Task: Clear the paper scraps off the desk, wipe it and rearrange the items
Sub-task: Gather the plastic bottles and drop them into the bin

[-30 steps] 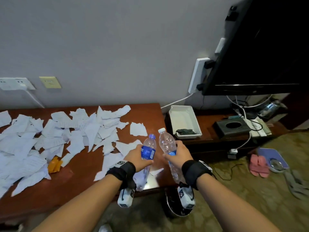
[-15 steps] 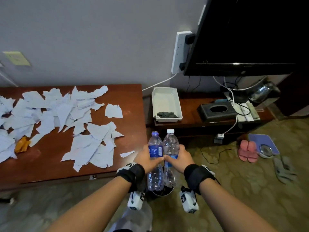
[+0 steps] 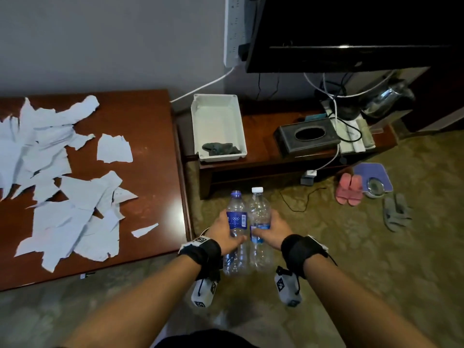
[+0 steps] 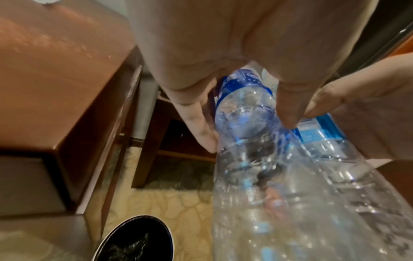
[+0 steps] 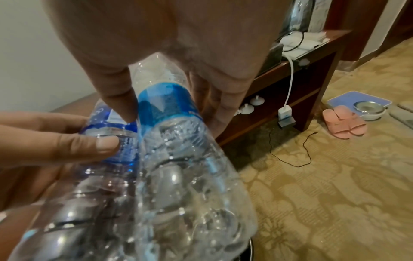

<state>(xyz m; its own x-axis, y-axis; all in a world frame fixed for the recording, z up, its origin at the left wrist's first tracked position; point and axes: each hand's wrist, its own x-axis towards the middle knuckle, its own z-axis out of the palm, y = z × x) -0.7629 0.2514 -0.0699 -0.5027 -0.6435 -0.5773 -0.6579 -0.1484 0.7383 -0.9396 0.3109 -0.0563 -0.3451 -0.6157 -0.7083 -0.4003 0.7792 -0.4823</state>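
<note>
Off the desk (image 3: pixel 150 136), just past its right edge and above the carpet (image 3: pixel 351 259): two clear plastic bottles, held upright, side by side and touching. In the left hand (image 3: pixel 227 234), the blue-capped bottle (image 3: pixel 236 222), with fingers and thumb curled round its blue-labelled middle. In the right hand (image 3: pixel 270 231), the white-capped bottle (image 3: pixel 258 212), gripped the same way at its own label. Thumbs lying across the near faces of the bottles, almost meeting.

From the left wrist: fingers (image 4: pixel 201 127) clamped against the bottle's side, and lower down a black-lined bin (image 4: pixel 134 238) on the carpet close to the desk's right side.

On the desk, torn paper scraps (image 3: pixel 62 197) spread from the left edge to the middle and down toward the front edge. One scrap apart from the rest, nearer the back. One small sliver near the front right corner.

Right of the desk, on a low wooden stand (image 3: pixel 266 156):
- a white tray (image 3: pixel 217 121) at the left end, with a dark cloth (image 3: pixel 221 148) against the tray's front wall
- a dark tissue box (image 3: pixel 307 136) mid-top
- cables and a steel kettle (image 3: pixel 386 99) at the right end

On the carpet in front of the stand's right end, pink slippers (image 3: pixel 350 188) just beside a purple scale (image 3: pixel 371 182).
</note>
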